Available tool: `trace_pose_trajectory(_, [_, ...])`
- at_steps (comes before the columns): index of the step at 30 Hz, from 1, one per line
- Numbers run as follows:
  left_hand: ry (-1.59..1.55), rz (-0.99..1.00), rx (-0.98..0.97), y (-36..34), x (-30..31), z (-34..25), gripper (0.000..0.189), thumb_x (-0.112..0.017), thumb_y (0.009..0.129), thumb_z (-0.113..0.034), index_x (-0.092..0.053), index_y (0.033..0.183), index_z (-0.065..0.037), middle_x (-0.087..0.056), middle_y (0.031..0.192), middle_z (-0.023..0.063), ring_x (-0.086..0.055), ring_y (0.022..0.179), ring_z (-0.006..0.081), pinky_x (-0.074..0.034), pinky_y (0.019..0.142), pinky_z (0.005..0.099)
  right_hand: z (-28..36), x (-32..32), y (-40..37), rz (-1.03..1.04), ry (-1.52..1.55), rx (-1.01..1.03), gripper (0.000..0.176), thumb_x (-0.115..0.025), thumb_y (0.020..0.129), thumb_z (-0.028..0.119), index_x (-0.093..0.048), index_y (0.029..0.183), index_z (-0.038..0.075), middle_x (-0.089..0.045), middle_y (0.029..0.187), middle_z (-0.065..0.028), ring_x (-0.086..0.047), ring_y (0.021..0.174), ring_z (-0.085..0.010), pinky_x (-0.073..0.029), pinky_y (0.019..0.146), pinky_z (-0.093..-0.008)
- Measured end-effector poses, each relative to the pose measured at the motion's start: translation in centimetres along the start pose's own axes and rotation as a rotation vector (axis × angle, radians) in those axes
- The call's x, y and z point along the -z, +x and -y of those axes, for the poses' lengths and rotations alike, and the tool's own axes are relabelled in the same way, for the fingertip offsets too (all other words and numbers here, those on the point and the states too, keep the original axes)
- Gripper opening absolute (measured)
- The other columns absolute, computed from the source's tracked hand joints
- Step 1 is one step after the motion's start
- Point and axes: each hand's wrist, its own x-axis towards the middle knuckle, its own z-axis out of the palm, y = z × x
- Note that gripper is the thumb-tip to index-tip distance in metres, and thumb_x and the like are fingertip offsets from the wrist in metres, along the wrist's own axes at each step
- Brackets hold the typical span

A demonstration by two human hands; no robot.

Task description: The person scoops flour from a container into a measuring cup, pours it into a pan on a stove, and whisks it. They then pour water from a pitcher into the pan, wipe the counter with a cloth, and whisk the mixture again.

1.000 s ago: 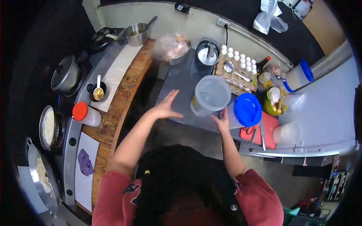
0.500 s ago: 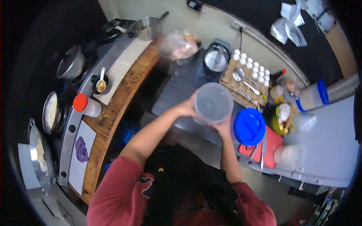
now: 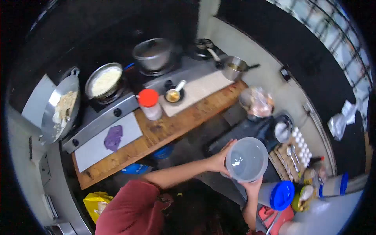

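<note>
I hold a clear, empty plastic container in the air with both hands, its open mouth facing up at me. My left hand grips its left side and my right hand supports it from below. It hangs over the dark metal table. Just below and right of it stands a tub with a blue lid.
A wooden counter holds a red-capped jar, a small cup with a spoon and a purple cloth. Behind it are a pan of white batter, a wok, a lidded pot and a saucepan. An egg tray lies right.
The view has swung left toward the stove. The container has been lifted off the table and both hands now hold it; a second ago only the right hand touched it.
</note>
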Motion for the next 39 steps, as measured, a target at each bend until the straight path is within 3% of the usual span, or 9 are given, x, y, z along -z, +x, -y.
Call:
trace_pose_trajectory(6, [0.025, -0.193, 0.081, -10.5, 12.3, -5.7, 0.142, -0.094, 0.049, -0.029, 0.001, 0.151, 0.001, 0.000, 0.157, 0.0246, 0.004, 0.147, 0.0373, -0.008, 0.118, 0.0463, 2.9, -12.5, 0.5, 0.176, -0.123, 0.034, 0.107, -0.097, 0.043, 0.032, -0.046, 0.130, -0.002, -0.058, 0.124, -0.0126, -0.058, 0.111, -0.0241, -0.046, 0.096, -0.0375])
trace_pose_trajectory(8, [0.153, -0.282, 0.187, -14.6, 16.4, -7.2, 0.142, -0.094, 0.049, -0.037, -0.001, 0.149, 0.002, -0.009, 0.155, 0.0241, -0.004, 0.146, 0.0347, -0.007, 0.119, 0.0438, 4.6, -17.8, 0.9, 0.276, -0.105, 0.152, 0.105, -0.097, 0.044, 0.033, -0.046, 0.129, -0.002, -0.058, 0.123, -0.0132, -0.057, 0.112, -0.0244, -0.046, 0.096, -0.0376])
trace_pose_trajectory(9, [0.156, -0.335, 0.158, -16.4, 18.2, -7.7, 0.138, -0.094, 0.050, -0.033, -0.004, 0.149, 0.001, -0.016, 0.152, 0.0206, -0.013, 0.144, 0.0317, -0.012, 0.118, 0.0431, 5.9, -20.6, 1.0, 0.327, 0.006, 0.118, 0.106, -0.097, 0.044, 0.037, -0.048, 0.128, -0.003, -0.059, 0.120, -0.0119, -0.059, 0.109, -0.0228, -0.047, 0.094, -0.0375])
trace_pose_trajectory(13, [0.089, -0.520, 0.180, -22.8, 24.9, -11.9, 0.132, -0.094, 0.052, -0.024, -0.008, 0.150, -0.003, -0.022, 0.151, 0.0143, -0.020, 0.142, 0.0264, -0.019, 0.117, 0.0410, 6.0, -30.1, 1.8, 0.479, 0.064, 0.280, 0.108, -0.096, 0.046, 0.041, -0.046, 0.130, -0.004, -0.057, 0.124, -0.0136, -0.057, 0.112, -0.0240, -0.046, 0.096, -0.0397])
trace_pose_trajectory(17, [0.124, -0.633, 0.196, -27.4, 31.1, -15.3, 0.131, -0.093, 0.053, -0.021, -0.007, 0.151, -0.003, -0.022, 0.152, 0.0154, -0.022, 0.142, 0.0263, -0.019, 0.117, 0.0397, 6.8, -39.3, 2.5, 0.579, 0.106, 0.349, 0.108, -0.093, 0.050, 0.044, -0.042, 0.132, -0.004, -0.055, 0.127, -0.0147, -0.056, 0.114, -0.0251, -0.045, 0.097, -0.0409])
trace_pose_trajectory(20, [0.161, -0.742, 0.191, -30.0, 34.7, -14.8, 0.126, -0.091, 0.053, -0.017, -0.011, 0.150, -0.003, -0.025, 0.150, 0.0175, -0.024, 0.141, 0.0296, -0.021, 0.116, 0.0401, 9.1, -45.7, 3.3, 0.660, 0.288, 0.250, 0.107, -0.094, 0.049, 0.038, -0.042, 0.134, -0.003, -0.053, 0.128, -0.0159, -0.054, 0.116, -0.0260, -0.043, 0.098, -0.0411])
trace_pose_trajectory(27, [0.025, -0.910, 0.237, -32.3, 42.8, -13.3, 0.129, -0.093, 0.049, -0.017, -0.012, 0.148, -0.002, -0.031, 0.145, 0.0155, -0.028, 0.137, 0.0265, -0.024, 0.114, 0.0388, 8.6, -56.4, 8.2, 0.753, 0.258, 0.388, 0.107, -0.092, 0.054, 0.035, -0.036, 0.136, -0.003, -0.050, 0.130, -0.0150, -0.053, 0.117, -0.0260, -0.043, 0.099, -0.0403])
trace_pose_trajectory(36, [-0.017, -1.054, 0.210, -33.0, 49.6, -8.4, 0.128, -0.094, 0.048, -0.023, -0.015, 0.147, -0.002, -0.031, 0.144, 0.0168, -0.029, 0.137, 0.0289, -0.025, 0.114, 0.0398, 7.6, -63.8, 13.0, 0.869, 0.274, 0.254, 0.104, -0.091, 0.054, 0.034, -0.037, 0.134, -0.005, -0.052, 0.127, -0.0151, -0.054, 0.116, -0.0250, -0.044, 0.099, -0.0385])
trace_pose_trajectory(39, [-0.126, -1.048, 0.219, -33.2, 50.9, -7.0, 0.133, -0.093, 0.051, -0.018, -0.008, 0.151, -0.002, -0.026, 0.149, 0.0152, -0.025, 0.139, 0.0263, -0.021, 0.115, 0.0404, 7.4, -65.2, 14.1, 0.870, 0.262, 0.222, 0.105, -0.091, 0.054, 0.035, -0.038, 0.134, -0.006, -0.052, 0.127, -0.0150, -0.053, 0.117, -0.0247, -0.043, 0.099, -0.0383])
